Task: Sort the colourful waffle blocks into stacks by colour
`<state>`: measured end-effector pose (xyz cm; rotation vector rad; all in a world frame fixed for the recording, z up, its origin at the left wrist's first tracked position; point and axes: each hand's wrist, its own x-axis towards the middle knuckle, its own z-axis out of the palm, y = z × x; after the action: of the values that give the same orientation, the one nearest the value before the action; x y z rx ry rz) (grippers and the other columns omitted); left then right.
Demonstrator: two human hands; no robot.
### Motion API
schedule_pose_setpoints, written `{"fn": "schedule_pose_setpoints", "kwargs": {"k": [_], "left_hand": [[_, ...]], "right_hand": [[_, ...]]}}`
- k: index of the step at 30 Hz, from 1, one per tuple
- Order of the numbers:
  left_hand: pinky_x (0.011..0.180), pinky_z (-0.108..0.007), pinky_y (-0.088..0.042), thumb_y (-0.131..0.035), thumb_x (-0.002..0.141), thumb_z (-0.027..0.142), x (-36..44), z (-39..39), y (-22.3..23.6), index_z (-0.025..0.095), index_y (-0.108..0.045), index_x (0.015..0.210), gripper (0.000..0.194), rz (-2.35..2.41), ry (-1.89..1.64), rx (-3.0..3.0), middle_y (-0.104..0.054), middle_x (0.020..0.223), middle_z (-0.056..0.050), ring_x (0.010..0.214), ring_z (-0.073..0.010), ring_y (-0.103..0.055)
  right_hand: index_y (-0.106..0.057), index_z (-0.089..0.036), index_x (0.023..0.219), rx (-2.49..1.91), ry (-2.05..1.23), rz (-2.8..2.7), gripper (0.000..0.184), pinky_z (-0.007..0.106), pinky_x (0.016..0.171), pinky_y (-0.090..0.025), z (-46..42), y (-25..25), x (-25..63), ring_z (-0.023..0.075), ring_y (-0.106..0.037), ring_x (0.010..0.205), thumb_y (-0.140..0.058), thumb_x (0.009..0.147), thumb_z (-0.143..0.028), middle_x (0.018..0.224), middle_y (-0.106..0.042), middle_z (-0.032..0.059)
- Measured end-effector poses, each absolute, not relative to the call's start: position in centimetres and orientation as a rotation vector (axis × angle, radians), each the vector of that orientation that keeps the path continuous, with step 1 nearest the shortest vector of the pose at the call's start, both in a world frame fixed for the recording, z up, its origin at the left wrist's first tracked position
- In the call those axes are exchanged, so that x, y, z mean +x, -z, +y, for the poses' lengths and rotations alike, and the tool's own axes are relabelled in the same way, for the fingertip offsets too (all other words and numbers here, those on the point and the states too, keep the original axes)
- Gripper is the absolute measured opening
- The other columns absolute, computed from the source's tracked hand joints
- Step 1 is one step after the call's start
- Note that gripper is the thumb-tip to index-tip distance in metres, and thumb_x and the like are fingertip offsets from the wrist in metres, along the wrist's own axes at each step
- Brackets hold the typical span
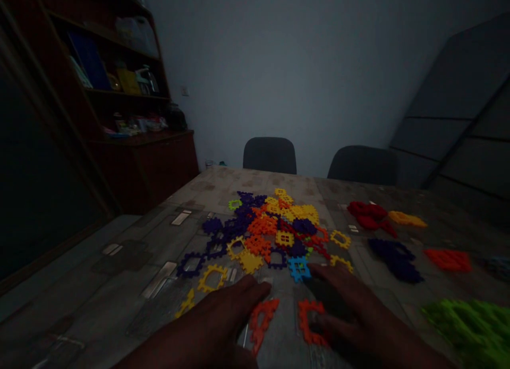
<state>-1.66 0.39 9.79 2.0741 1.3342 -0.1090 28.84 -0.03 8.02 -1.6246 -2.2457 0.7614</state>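
Observation:
My left hand [235, 308] reaches in from the bottom, its fingers stretched forward, with an orange triangular interlocking piece [260, 324] between its fingers and thumb. My right hand [346, 305] has its thumb over the edge of an orange square frame piece [306, 322]; some of its fingers are hidden. Just beyond the right fingertips lies a light blue square piece [298, 268] with a window pattern. A pile of interlocking plastic pieces in purple, orange [263, 223], yellow [305, 214] and red spreads in front of both hands. The two orange pieces are apart from each other.
Sorted groups lie on the right: red [368, 215], yellow [407, 219], dark purple [395, 258], orange [448, 259] and green [470, 326]. Two dark chairs [270, 154] stand behind the patterned table [131, 284]. A wooden shelf unit [159, 156] is at the left.

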Motion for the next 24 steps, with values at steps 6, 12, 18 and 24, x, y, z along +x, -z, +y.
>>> {"fn": "schedule_pose_setpoints", "kwargs": {"k": [6, 12, 18, 24], "left_hand": [[0.123, -0.056, -0.026, -0.092, 0.068, 0.028, -1.4, 0.3, -9.7, 0.038, -0.028, 0.157, 0.11, 1.344, 0.129, 2.095, -0.024, 0.167, -0.007, 0.153, -0.0348, -0.024], [0.122, -0.051, -0.029, -0.092, 0.068, 0.025, -0.8, -0.3, -9.8, 0.033, -0.035, 0.156, 0.105, 1.341, 0.139, 2.146, -0.026, 0.167, -0.009, 0.151, -0.0353, -0.028], [0.111, -0.048, -0.045, -0.088, 0.071, 0.033, 0.3, -0.7, -9.2, 0.029, -0.041, 0.152, 0.094, 1.359, 0.027, 2.236, -0.047, 0.154, -0.012, 0.136, -0.0357, -0.05], [0.104, -0.05, -0.051, -0.066, 0.081, 0.021, 0.8, -1.2, -6.3, 0.024, -0.046, 0.146, 0.068, 1.406, -0.083, 2.408, -0.051, 0.149, -0.015, 0.127, -0.0364, -0.057]], "right_hand": [[-0.042, -0.02, 0.156, -1.625, -0.906, -2.381, 0.088, 0.059, 0.119, -0.029, -2.2, -8.7, 28.6, 0.0414, -0.031, 0.148, -0.076, 0.077, -0.037, 0.162, -0.037, 0.0159], [-0.039, -0.025, 0.158, -1.612, -0.909, -2.429, 0.096, 0.06, 0.118, -0.03, -1.7, -7.5, 28.0, 0.041, -0.036, 0.145, -0.078, 0.07, -0.019, 0.159, -0.043, 0.0148], [-0.038, -0.025, 0.158, -1.603, -0.859, -2.427, 0.089, 0.061, 0.117, -0.031, -1.9, -5.9, 28.5, 0.0415, -0.036, 0.145, -0.075, 0.077, -0.021, 0.158, -0.044, 0.0156], [-0.031, -0.028, 0.161, -1.559, -0.789, -2.449, 0.086, 0.062, 0.119, -0.028, -2.2, -4.6, 29.1, 0.0381, -0.034, 0.147, -0.069, 0.084, -0.022, 0.161, -0.04, 0.0135]]}}
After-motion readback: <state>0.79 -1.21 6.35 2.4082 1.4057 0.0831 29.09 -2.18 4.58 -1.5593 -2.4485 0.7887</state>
